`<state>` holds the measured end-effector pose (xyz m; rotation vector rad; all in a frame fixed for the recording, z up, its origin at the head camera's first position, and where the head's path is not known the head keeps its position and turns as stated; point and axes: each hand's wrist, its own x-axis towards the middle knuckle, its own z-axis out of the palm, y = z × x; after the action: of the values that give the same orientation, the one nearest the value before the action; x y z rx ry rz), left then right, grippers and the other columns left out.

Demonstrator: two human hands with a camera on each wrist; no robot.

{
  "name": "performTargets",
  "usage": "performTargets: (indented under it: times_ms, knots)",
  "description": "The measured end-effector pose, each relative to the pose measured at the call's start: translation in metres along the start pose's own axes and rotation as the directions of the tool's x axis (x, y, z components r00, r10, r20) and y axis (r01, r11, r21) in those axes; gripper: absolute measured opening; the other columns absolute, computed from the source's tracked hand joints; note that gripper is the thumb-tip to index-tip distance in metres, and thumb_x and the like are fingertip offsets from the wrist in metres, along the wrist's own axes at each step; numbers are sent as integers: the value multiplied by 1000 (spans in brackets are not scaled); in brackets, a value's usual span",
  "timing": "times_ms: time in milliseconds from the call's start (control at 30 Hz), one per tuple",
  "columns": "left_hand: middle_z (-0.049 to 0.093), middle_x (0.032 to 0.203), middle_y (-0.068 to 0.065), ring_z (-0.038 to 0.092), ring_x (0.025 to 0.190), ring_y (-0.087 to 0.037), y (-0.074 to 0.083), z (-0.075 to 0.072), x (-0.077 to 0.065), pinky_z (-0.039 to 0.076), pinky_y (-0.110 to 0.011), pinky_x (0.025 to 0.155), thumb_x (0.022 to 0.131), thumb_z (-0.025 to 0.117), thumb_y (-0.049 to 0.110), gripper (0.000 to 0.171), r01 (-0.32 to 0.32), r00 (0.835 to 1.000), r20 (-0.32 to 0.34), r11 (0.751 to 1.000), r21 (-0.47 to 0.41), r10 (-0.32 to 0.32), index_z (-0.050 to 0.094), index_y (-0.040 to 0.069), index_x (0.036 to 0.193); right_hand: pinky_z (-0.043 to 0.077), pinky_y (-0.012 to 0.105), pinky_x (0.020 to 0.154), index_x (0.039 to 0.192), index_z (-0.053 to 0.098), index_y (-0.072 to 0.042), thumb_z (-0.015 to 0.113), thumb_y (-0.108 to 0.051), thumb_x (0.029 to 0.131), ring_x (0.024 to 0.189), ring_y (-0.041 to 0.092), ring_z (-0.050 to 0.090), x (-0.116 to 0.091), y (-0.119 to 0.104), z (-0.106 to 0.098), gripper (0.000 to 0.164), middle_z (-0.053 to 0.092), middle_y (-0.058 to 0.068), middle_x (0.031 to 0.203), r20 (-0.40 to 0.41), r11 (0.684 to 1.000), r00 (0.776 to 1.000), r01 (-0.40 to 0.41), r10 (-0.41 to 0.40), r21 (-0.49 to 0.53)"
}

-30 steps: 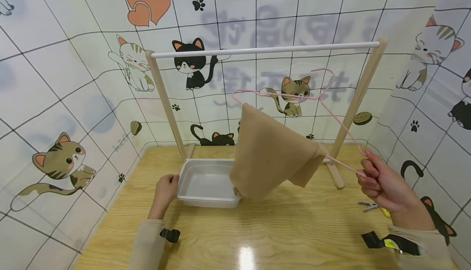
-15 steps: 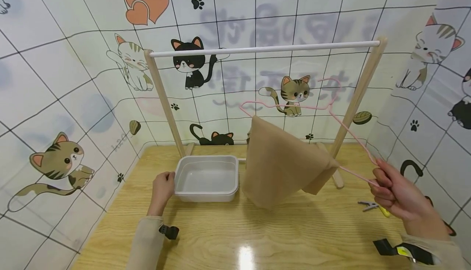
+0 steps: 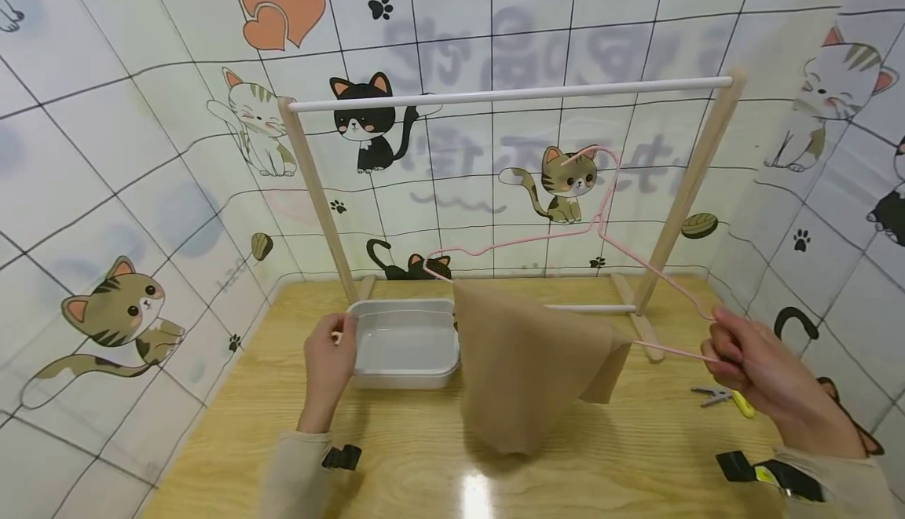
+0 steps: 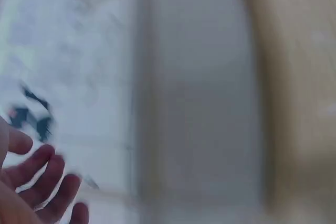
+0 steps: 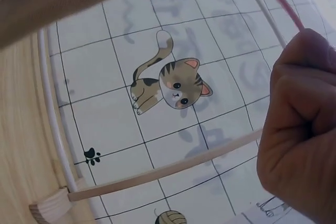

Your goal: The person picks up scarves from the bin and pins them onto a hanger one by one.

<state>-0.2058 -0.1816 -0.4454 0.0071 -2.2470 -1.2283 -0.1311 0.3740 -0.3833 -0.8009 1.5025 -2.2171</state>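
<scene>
A brown cloth point(image 3: 526, 362) hangs over the lower bar of a pink wire hanger point(image 3: 599, 217). My right hand point(image 3: 763, 374) grips the hanger's right corner; in the right wrist view its curled fingers surround the pink hanger wire point(image 5: 286, 4). The hanger's hook points up and its left end tilts downward. My left hand point(image 3: 331, 362) is by the left edge of a white plastic basin point(image 3: 406, 381). In the left wrist view, the left hand point(image 4: 39, 187) has loosely bent fingers with nothing between them. The cloth's left edge overlaps the basin's right side in the head view.
Behind the hanger stands a drying rack with wooden legs and a white top bar point(image 3: 509, 96). A grey clothespin point(image 3: 712, 395) and a yellow one point(image 3: 742, 403) lie on the wooden table point(image 3: 396, 456) by the right hand. Cat-printed sheets point(image 3: 127, 150) surround the table.
The hanger's hook and left end have swung down and left, lowering the cloth toward me. My right hand shifted right, then slightly left. My left hand has come off the basin's edge.
</scene>
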Motion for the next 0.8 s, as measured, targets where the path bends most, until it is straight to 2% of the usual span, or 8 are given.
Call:
performTargets:
  times_ms: [67, 133, 200, 267, 367, 533, 733, 800]
  knots:
    - [74, 102, -17, 69, 95, -29, 26, 4, -8, 53, -33, 81, 104, 61, 20, 24, 1, 992, 126, 994, -106, 12, 74, 1, 107, 11, 35, 39, 71, 27, -8, 0, -14, 112, 44, 23, 12, 7, -1, 4, 50, 22, 11, 59, -14, 997, 1000, 15, -17, -75]
    - [75, 111, -15, 71, 102, -26, 47, 9, -15, 55, -31, 88, 106, 60, 24, 26, 33, 966, 256, 972, -235, 28, 72, 3, 115, 12, 35, 38, 71, 28, -9, 3, -13, 113, 44, 23, 12, 14, -1, 8, 49, 23, 11, 59, -35, 988, 999, 16, -22, -152]
    - [72, 118, -16, 70, 108, -23, 65, 15, -20, 56, -31, 93, 106, 58, 24, 30, 99, 929, 368, 925, -367, 46, 66, 1, 125, 12, 35, 37, 71, 28, -9, 7, -13, 114, 44, 24, 12, 19, -2, 11, 48, 23, 11, 59, -60, 975, 998, 12, -26, -221]
    - [70, 119, -18, 70, 108, -21, 78, 20, -24, 57, -33, 95, 107, 57, 20, 33, 198, 895, 445, 854, -481, 44, 61, -3, 130, 12, 35, 36, 71, 28, -9, 11, -14, 114, 44, 24, 12, 23, -2, 14, 47, 24, 12, 60, -90, 957, 995, 4, -32, -289]
    - [71, 108, -12, 71, 98, -17, 87, 27, -28, 58, -32, 91, 106, 58, 14, 30, 311, 871, 491, 780, -542, -6, 60, -9, 125, 12, 35, 35, 70, 28, -8, 13, -13, 114, 44, 25, 13, 27, 0, 16, 47, 24, 13, 59, -97, 940, 994, 17, -54, -340]
    - [66, 90, 3, 63, 88, -11, 90, 38, -32, 53, -25, 86, 101, 66, 17, 21, 382, 856, 510, 775, -503, -90, 68, -4, 105, 12, 34, 35, 68, 27, -8, 14, -9, 114, 44, 24, 13, 33, 3, 20, 48, 22, 11, 57, -87, 932, 993, 40, -77, -359]
    - [64, 83, 3, 61, 85, -10, 93, 43, -33, 52, -26, 84, 100, 68, 20, 17, 387, 856, 514, 731, -561, -59, 67, 3, 99, 11, 39, 37, 66, 24, -7, 22, -15, 115, 45, 26, 13, 41, 4, 32, 49, 20, 12, 57, -181, 895, 979, 3, -93, -446]
    - [64, 83, 0, 60, 82, -11, 93, 43, -32, 52, -25, 80, 101, 67, 20, 19, 350, 868, 495, 761, -546, -44, 66, 1, 100, 11, 39, 37, 66, 24, -7, 23, -17, 115, 45, 26, 13, 44, 3, 35, 50, 20, 12, 57, -196, 890, 976, -3, -97, -456]
